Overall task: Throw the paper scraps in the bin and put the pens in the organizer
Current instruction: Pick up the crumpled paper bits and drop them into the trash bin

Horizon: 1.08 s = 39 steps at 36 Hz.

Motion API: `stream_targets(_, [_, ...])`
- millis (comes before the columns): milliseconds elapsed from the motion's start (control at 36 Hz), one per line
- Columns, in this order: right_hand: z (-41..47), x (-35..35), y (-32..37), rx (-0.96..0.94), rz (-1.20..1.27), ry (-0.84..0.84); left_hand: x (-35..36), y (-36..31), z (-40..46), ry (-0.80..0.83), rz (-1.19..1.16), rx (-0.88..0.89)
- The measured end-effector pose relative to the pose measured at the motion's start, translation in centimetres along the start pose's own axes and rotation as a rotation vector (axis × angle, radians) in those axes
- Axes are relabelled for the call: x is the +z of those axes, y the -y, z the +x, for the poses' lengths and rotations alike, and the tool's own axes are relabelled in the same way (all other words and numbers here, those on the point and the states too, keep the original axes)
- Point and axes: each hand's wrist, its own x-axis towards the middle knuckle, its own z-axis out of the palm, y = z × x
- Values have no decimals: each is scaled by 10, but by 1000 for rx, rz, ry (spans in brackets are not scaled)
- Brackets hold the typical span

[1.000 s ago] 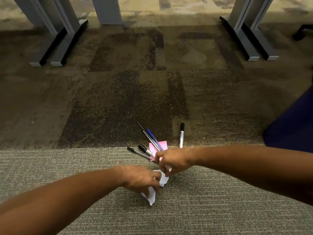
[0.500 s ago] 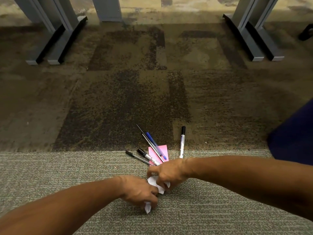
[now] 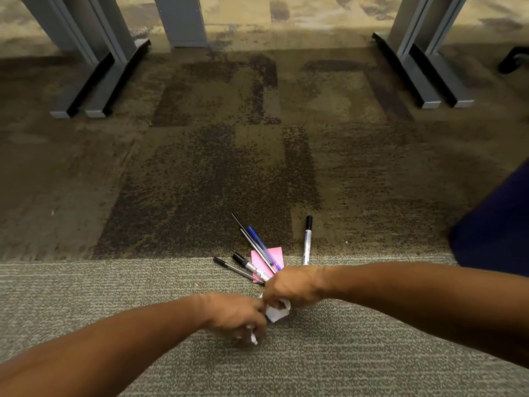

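Note:
On the carpet, my right hand (image 3: pixel 292 286) is closed around a crumpled white paper scrap (image 3: pixel 275 313), which sticks out below its fingers. My left hand (image 3: pixel 234 316) is closed just beside it, with a small bit of white paper (image 3: pixel 253 338) showing under its fingers. Just beyond my hands lies a pink sticky note (image 3: pixel 270 256) with several pens fanned across it: a blue pen (image 3: pixel 262 245), thin black pens (image 3: pixel 249 234) and a short marker (image 3: pixel 249 265). A separate black-capped marker (image 3: pixel 307 239) lies to the right. No bin or organizer is in view.
Grey desk legs with flat feet stand at the far left (image 3: pixel 94 78) and far right (image 3: pixel 423 67), with a grey post (image 3: pixel 183 21) between. A dark blue object (image 3: pixel 498 227) sits at the right edge. A black chair base (image 3: pixel 515 58) is at the far right.
Both hands have gathered the white paper tighter; the left hand now covers most of its scrap. The view has tilted slightly, so the pens sit lower in the frame.

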Motion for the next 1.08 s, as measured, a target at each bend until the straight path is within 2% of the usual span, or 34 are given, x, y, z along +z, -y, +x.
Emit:
stream_targets(167, [-17,-5,-8,139,143,-68,-20,7,-4,-159,-199,-134])
stream_targets(278, [-29,-13,-13,168,125,-145,-37,13,-5,-230,-349,-261])
stream_targets(361, [-41,-24,-21,266,155,-216,-56,15,-4,-374,-422,-311])
stream_targets(417, [-51,-33,-26,334,201,-271,-68,15,-1,-480,-557,-319])
stream_targets(528, [-74,-51,-35,470,485,-400,-95,8,9,-684,-806,-289])
stream_targets(639, [-96,-71,-40,530,659,-532,-124,-8,25,-840,-1050,-233])
stream_targets(722, [-118,-85,-46,567,843,-591,-148,-20,40,-898,-1069,-215])
stream_targets(833, [-157,-109,-57,645,877,-691,-182,-36,62,-951,-1119,-143])
stream_targets(972, [-206,-128,-70,751,1149,-981,-234,-68,94,-959,-1195,-48])
stream_targets(1083, [-245,-140,-73,716,1323,-1274,-283,-102,120,-997,-1235,2])
